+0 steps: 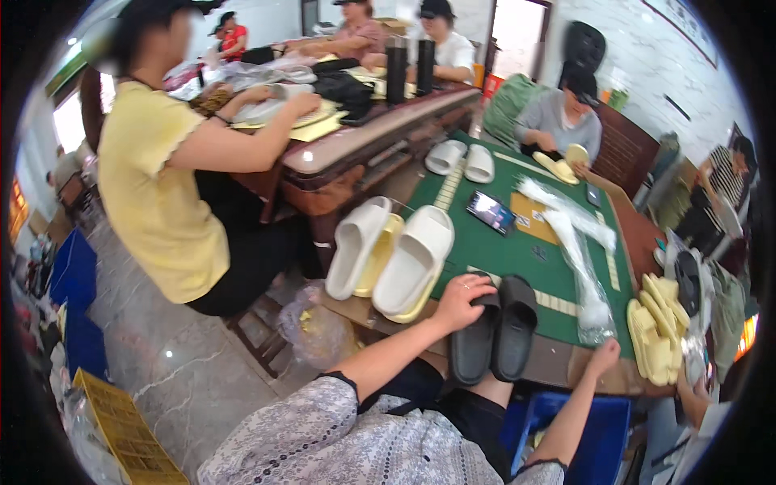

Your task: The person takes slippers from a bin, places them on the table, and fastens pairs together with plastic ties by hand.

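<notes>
My left hand rests on top of the left one of a pair of black slide sandals lying side by side at the near edge of the green table, fingers curled over its strap. Farther right, at the table's near edge beside a clear plastic bag, my right hand touches the wooden rim with nothing seen in it. Left of the black pair lie two white slide sandals with yellow insoles under them.
A phone lies mid-table. A second white pair sits at the far end. Yellow insoles are stacked at the right edge. A blue crate stands below. A person in yellow sits left; another works across the table.
</notes>
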Demonstrator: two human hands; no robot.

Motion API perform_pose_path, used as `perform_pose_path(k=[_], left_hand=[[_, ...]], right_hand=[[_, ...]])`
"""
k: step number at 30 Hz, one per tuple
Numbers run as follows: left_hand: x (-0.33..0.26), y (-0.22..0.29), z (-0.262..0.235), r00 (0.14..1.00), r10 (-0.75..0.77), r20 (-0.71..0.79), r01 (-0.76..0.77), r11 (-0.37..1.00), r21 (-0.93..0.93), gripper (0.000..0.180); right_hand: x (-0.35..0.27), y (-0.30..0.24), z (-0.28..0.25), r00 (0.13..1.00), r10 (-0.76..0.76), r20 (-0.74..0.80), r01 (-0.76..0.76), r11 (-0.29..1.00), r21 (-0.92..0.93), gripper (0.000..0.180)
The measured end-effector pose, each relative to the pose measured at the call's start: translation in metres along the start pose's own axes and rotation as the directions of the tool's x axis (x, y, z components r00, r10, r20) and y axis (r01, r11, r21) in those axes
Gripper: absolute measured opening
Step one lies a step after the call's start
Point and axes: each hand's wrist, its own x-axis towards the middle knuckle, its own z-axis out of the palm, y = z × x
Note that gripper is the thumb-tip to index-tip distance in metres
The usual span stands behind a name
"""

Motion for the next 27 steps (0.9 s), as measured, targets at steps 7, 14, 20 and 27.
perform_pose_path(k=[7, 14, 20, 27], left_hand=[[-0.007, -0.002, -0.001, 0.995, -0.076, 0.068, 0.074, 0.997, 0.03, 0.045], [-0.009, 0.0, -0.001, 0.994, -0.08, 0.079, 0.079, 0.997, 0.008, 0.045], [-0.007, -0.003, 0.0, 0.998, -0.047, 0.03, 0.047, 0.999, -0.002, 0.042], [0.005, -0.005, -0.002, 0.998, -0.007, 0.063, 0.005, 1.0, 0.026, 0.042]], right_hand=[[0.007, 0.017, 0.006, 0.949, 0.282, -0.143, -0.176, 0.846, 0.503, 0.027], [-0.03, 0.002, -0.043, 0.897, 0.38, -0.228, -0.109, 0.687, 0.718, 0.022], [-0.063, -0.056, -0.123, 0.821, 0.413, -0.395, 0.004, 0.687, 0.726, 0.018], [-0.103, -0.209, -0.212, 0.754, -0.049, -0.656, 0.476, 0.729, 0.493, 0.013]])
